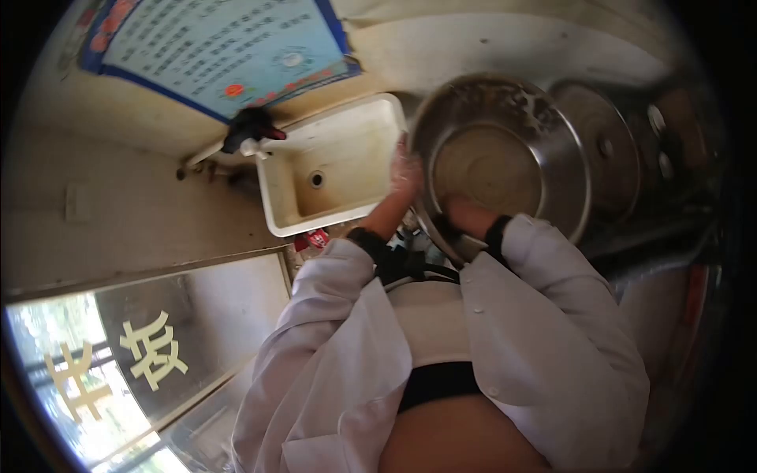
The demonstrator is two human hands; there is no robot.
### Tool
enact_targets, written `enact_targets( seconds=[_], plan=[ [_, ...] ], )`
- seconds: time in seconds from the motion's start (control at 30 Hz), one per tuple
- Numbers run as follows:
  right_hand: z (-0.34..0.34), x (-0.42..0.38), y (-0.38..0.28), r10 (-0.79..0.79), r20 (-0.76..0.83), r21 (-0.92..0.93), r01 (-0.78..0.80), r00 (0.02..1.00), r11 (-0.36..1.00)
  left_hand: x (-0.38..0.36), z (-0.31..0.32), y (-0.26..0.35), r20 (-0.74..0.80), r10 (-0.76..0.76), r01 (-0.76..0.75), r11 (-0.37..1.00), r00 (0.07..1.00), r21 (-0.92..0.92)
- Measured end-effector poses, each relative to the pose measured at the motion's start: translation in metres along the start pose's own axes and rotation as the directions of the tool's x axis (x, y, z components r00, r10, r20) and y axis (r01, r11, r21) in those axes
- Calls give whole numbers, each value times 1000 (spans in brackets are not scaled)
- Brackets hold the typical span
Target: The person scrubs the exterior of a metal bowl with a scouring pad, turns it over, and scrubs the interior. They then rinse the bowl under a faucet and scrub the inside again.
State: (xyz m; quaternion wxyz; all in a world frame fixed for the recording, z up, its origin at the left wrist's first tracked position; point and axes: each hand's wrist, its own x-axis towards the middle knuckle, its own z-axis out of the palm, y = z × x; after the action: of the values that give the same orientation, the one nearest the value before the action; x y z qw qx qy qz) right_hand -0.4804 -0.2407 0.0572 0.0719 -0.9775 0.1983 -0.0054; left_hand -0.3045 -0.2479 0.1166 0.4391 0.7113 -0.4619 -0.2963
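Observation:
A large stainless steel basin [564, 150] is tilted towards me, with cloudy, pale brownish liquid or residue in its bottom. My left hand [406, 172] holds the basin's left rim, its fingers pointing up along the outside beside the sink. Inside the basin, near the close left wall, is my right hand [465, 217]. Its fingers are dark and blurred, so whether they grip anything does not show. Immediately left of the basin is a stained white sink [339, 142] with a drain hole in its floor.
A tap [251, 148] with a dark cloth over it juts over the sink's left side. Behind the basin on the right lies a round metal lid [603, 146]. A red packet [318, 239] sits below the sink. A blue poster [221, 55] hangs on the wall.

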Motion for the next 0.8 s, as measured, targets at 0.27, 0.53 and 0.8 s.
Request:
enact_targets(
  seconds=[0.27, 0.53, 0.8],
  plan=[
    [10, 87, 83, 454, 133, 156, -471, 881, 868, -2, -6, 18, 72, -102, 111, 986, 992, -126],
    [-26, -10, 195, 663, -54, -212, -657, 747, 723, -3, -2, 8, 45, -57, 63, 987, 997, -148],
    [-9, -22, 186, 802, -115, -389, -770, 586, 506, -1, 0, 3, 34, 16, -11, 990, 999, -141]
  ],
)
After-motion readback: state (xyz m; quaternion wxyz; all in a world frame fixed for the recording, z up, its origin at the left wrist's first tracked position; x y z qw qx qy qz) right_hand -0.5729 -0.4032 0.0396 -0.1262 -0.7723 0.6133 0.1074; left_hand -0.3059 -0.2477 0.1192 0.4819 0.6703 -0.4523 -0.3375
